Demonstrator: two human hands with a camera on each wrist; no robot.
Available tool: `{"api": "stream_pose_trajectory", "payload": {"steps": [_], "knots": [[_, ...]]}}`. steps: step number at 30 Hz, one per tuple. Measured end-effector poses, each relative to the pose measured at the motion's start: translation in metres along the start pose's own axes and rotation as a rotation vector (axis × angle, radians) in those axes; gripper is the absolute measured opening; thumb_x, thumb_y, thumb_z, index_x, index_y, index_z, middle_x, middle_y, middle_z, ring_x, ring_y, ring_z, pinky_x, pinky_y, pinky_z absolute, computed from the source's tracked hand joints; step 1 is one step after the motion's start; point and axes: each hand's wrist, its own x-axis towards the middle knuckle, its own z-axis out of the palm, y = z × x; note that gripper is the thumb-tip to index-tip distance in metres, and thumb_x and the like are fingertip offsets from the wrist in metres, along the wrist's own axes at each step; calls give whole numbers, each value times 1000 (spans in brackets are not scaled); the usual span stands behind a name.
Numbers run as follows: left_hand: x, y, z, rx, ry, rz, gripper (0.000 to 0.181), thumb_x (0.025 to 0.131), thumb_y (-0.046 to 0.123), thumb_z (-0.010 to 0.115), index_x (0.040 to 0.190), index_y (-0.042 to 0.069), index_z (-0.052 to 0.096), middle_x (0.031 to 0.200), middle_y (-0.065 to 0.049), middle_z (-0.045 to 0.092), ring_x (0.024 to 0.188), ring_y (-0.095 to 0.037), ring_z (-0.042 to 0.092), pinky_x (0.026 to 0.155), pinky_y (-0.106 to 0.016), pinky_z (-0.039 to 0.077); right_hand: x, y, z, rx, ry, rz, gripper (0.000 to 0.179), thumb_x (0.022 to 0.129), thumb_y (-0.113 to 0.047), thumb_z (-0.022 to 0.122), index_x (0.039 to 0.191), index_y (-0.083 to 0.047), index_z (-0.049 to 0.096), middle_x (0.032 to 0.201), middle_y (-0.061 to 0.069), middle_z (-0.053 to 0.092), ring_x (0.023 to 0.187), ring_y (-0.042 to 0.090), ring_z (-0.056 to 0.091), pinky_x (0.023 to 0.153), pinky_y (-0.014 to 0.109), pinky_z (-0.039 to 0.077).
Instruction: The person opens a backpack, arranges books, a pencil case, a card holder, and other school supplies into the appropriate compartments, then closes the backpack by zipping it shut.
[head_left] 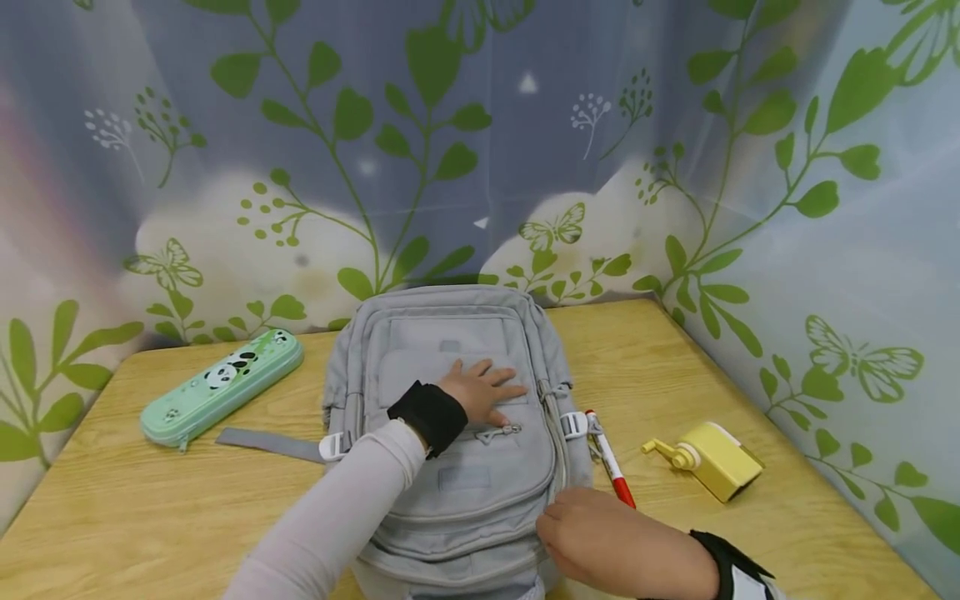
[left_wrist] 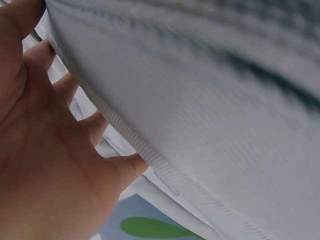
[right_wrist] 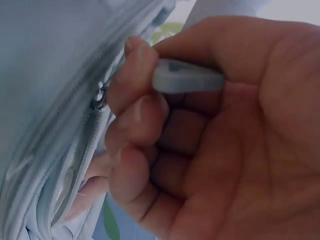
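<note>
Head view: right hand (head_left: 600, 533) sits nearest, at the backpack's (head_left: 420, 367) lower right edge, knuckles up — grip hidden from above. Right wrist view settles it: fingers curled round a grey pull tab (right_wrist: 190, 77), metal slider (right_wrist: 100, 95) right by the fingertips, zip (right_wrist: 90, 150) parted just below. Can't tell if tab and slider are joined; fingers cover that.

Backpack lies front-up on the wooden table (head_left: 675, 367). Left hand (head_left: 480, 396) rests on its front, fingers spread and straight, gripping nothing; left wrist view puts those fingertips at a corded fabric edge (left_wrist: 135, 142).

Step in hand, my read: working the zip on the backpack's right side, left hand bracing. Direction — can't call it from one moment. Next move calls for a steady pull along the track, not across it, with left-hand pressure to stop the fabric bunching.

Around the backpack: marker (head_left: 611, 458) just off its right edge, yellow crank-handled device (head_left: 716, 471) farther right. Grey strap (head_left: 270, 442) sticks out left, mint pencil case (head_left: 225, 387) past that. Leaf-print curtain (head_left: 540, 150) behind.
</note>
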Motion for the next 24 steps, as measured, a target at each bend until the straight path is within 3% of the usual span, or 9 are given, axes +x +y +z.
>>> {"api": "stream_pose_trajectory", "payload": {"steps": [4, 8, 13, 16, 20, 24], "knots": [[4, 1, -1, -40, -15, 13, 60, 93, 46, 48, 148, 37, 23, 158, 7, 12, 146, -26, 8, 116, -54, 12, -2, 1, -1, 113, 9, 55, 19, 89, -17, 62, 72, -19, 54, 61, -12, 39, 57, 1, 34, 55, 15, 30], [4, 0, -1, -95, -12, 61, 58, 94, 43, 50, 147, 33, 28, 158, 1, 15, 145, -29, 13, 117, -49, 16, -5, 6, -4, 163, 95, 154, 18, 88, -14, 62, 73, -18, 53, 63, -11, 40, 54, 1, 33, 52, 16, 30], [-20, 11, 1, -168, 125, 273, 45, 94, 37, 54, 137, 26, 47, 145, -4, 41, 134, -22, 39, 110, -35, 34, -9, 9, -4, 179, 167, 217, 11, 88, -15, 63, 79, -17, 59, 70, -11, 51, 55, -2, 38, 49, 15, 33], [-38, 20, 6, -329, 142, 395, 32, 94, 30, 57, 125, 21, 60, 118, 1, 61, 103, -10, 59, 87, -22, 47, -9, 9, -4, 246, 182, 211, 10, 88, -18, 64, 79, -19, 60, 73, -12, 53, 56, -5, 40, 50, 14, 35], [-53, 25, 11, -609, 18, 491, 23, 94, 15, 57, 116, 15, 65, 80, -2, 65, 61, -4, 51, 59, -15, 41, -6, 9, -7, 318, 273, 193, 10, 85, -18, 67, 82, -20, 58, 75, -12, 55, 59, -6, 41, 52, 13, 37], [-56, 28, 14, -816, -175, 567, 24, 95, 6, 53, 117, 9, 62, 74, -5, 63, 56, -6, 51, 56, -16, 43, 0, 7, -11, 313, 382, 175, 13, 83, -17, 69, 86, -18, 56, 75, -10, 57, 59, -6, 45, 51, 13, 38]]}}
